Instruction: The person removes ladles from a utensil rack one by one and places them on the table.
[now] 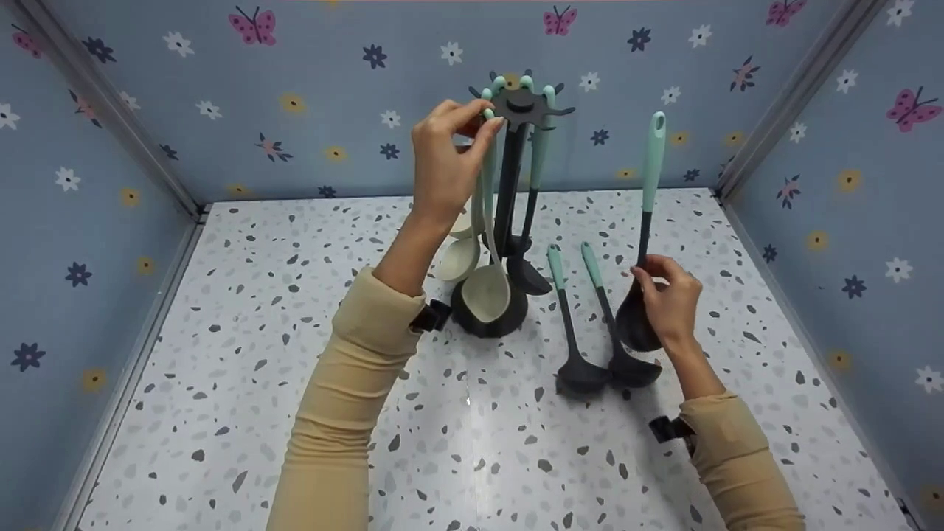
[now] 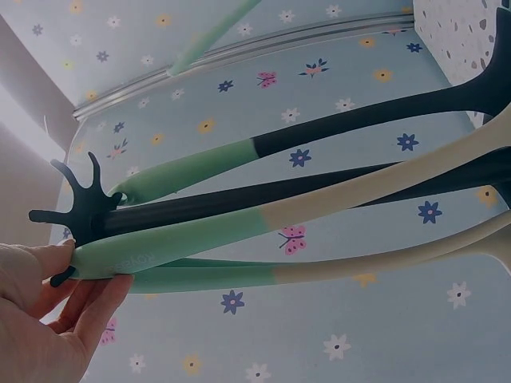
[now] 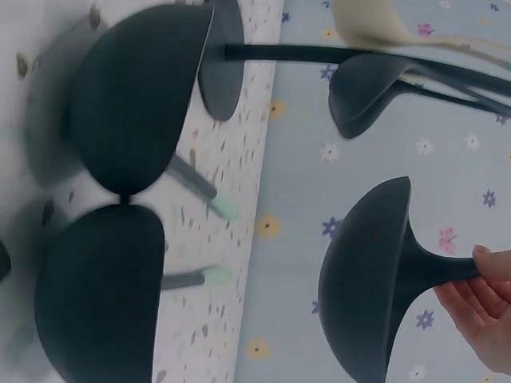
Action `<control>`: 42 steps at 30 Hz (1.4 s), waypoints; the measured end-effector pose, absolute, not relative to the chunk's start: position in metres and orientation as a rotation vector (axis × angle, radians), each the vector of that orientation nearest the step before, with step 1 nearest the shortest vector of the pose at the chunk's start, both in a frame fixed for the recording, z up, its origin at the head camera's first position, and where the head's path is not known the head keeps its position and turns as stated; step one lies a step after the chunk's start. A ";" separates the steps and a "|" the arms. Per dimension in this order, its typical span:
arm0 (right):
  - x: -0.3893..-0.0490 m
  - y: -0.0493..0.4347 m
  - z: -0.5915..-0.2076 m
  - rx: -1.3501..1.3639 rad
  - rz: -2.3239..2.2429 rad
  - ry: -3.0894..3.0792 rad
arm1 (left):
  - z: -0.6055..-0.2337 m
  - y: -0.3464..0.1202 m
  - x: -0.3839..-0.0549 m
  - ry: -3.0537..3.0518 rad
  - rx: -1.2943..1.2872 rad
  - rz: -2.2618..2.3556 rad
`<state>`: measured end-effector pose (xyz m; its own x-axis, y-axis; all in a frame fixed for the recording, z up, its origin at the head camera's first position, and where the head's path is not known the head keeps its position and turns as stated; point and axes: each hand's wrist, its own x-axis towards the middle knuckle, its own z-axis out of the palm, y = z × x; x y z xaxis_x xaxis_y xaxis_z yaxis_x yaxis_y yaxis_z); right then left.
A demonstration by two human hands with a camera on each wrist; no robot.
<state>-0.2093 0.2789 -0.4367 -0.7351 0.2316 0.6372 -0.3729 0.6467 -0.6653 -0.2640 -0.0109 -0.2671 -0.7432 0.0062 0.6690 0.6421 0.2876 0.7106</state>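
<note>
Roughly midway, I judge: left hand [image 1: 446,162] pinching cream spoon [image 1: 487,293] at stand [image 1: 509,177] amid hung utensils [image 1: 528,277], right hand [image 1: 674,301] gripping dark ladle [image 1: 652,166] at three o'clock, two loose ladles [image 1: 582,375] on table [image 1: 258,295], four o'clock.

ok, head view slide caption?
Left hand pinches a cream utensil at the rack; right hand holds a black ladle.

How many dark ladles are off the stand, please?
3: the left ladle and right ladle lie on the table; the right hand holds the third ladle upright. None seem hidden.
</note>
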 end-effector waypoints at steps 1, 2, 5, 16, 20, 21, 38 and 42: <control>-0.211 0.283 -0.437 0.093 1.065 -2.163 | -0.267 -0.011 -0.264 -2.005 -0.577 -1.489; -0.212 0.286 -0.437 0.070 1.048 -2.184 | -0.267 -0.011 -0.264 -2.006 -0.575 -1.493; -0.215 0.296 -0.440 0.016 1.003 -2.257 | -0.267 -0.011 -0.264 -2.009 -0.573 -1.500; -0.223 0.327 -0.459 -0.181 0.913 -2.517 | -0.267 -0.011 -0.264 -2.001 -0.580 -1.513; -0.223 0.335 -0.466 -0.215 0.894 -2.592 | -0.267 -0.012 -0.263 -2.000 -0.580 -1.513; -0.222 0.336 -0.467 -0.222 0.882 -2.610 | -0.267 -0.011 -0.263 -1.999 -0.578 -1.516; -0.220 0.354 -0.490 -0.336 0.855 -2.852 | -0.266 -0.011 -0.264 -1.996 -0.587 -1.527; -0.220 0.354 -0.493 -0.385 0.817 -2.928 | -0.265 -0.011 -0.263 -1.997 -0.588 -1.532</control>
<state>-0.2198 0.3543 -0.4931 -0.9655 0.2604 0.0070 0.2191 0.8264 -0.5187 -0.2633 -0.0115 -0.2655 -0.7530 0.0114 0.6579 0.6384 0.2549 0.7262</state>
